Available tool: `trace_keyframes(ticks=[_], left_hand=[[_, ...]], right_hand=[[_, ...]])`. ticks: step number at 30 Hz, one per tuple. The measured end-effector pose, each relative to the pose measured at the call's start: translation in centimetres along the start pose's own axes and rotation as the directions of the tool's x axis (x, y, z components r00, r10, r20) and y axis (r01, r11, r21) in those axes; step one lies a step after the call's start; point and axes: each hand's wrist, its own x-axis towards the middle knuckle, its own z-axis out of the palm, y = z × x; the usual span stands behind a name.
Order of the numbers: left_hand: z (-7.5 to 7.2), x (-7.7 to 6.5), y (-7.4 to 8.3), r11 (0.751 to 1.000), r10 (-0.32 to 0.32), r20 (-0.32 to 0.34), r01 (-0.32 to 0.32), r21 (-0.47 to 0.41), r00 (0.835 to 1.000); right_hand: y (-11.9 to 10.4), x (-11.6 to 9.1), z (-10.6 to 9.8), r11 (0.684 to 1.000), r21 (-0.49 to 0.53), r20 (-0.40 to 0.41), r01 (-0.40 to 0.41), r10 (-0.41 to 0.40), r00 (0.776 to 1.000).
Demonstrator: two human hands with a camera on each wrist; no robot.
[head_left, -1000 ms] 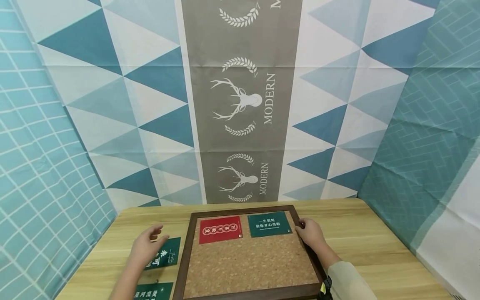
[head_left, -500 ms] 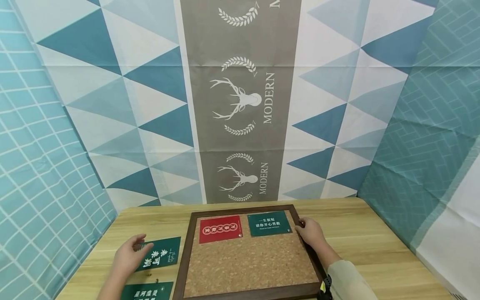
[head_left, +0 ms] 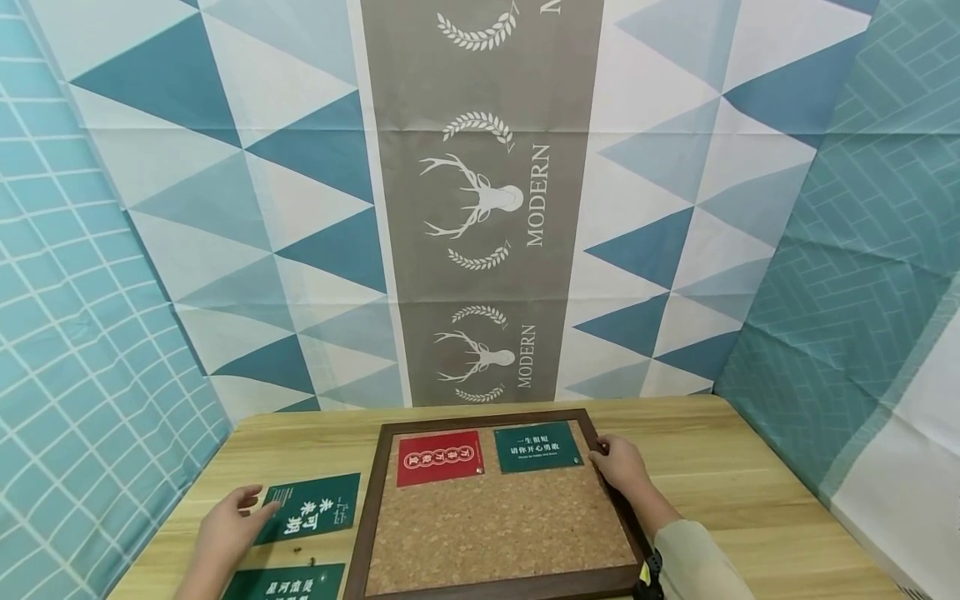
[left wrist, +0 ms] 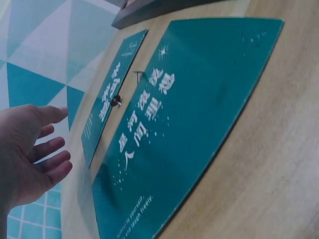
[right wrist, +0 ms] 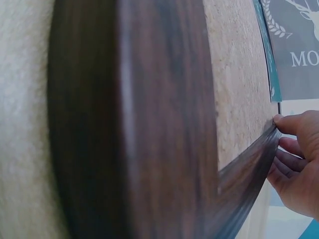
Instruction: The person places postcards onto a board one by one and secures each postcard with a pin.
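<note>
My left hand (head_left: 228, 527) is at the left edge of a green card (head_left: 311, 508) with white lettering, its fingers loosely bent. The left wrist view shows that hand (left wrist: 30, 149) with nothing between thumb and fingers. Closer to me lies a second green card (head_left: 288, 583), partly cut off by the picture's edge. Two small pushpins (left wrist: 116, 101) stand between these cards. My right hand (head_left: 622, 465) grips the dark wooden frame of a corkboard (head_left: 495, 533) by its right side, thumb on top. A red card (head_left: 440, 458) and a green card (head_left: 537, 447) are on its upper half.
The corkboard rests on a light wooden table (head_left: 720, 475). Patterned cloth (head_left: 480, 267) hangs behind the table's far edge, with blue checked cloth (head_left: 82, 333) on the left and teal cloth (head_left: 862, 333) on the right.
My left hand has moved left and toward me, off the upper green card to its left edge, uncovering its lettering. The right hand stays on the corkboard frame.
</note>
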Motion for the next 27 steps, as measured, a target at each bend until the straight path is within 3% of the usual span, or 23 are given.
trace_keyframes(ticks=[14,27], left_hand=[[0.0,0.3,-2.0,0.996,-0.082,0.054,0.079,0.043,0.995],[0.4,0.6,-2.2,0.980,-0.025,0.059,0.013,0.199,0.998]], right_hand=[[-0.2,-0.1,-0.1,1.000,-0.016,0.003,-0.001,0.001,1.000],[0.0,0.1,0.1,1.000,-0.020,-0.011,0.004,-0.004,1.000]])
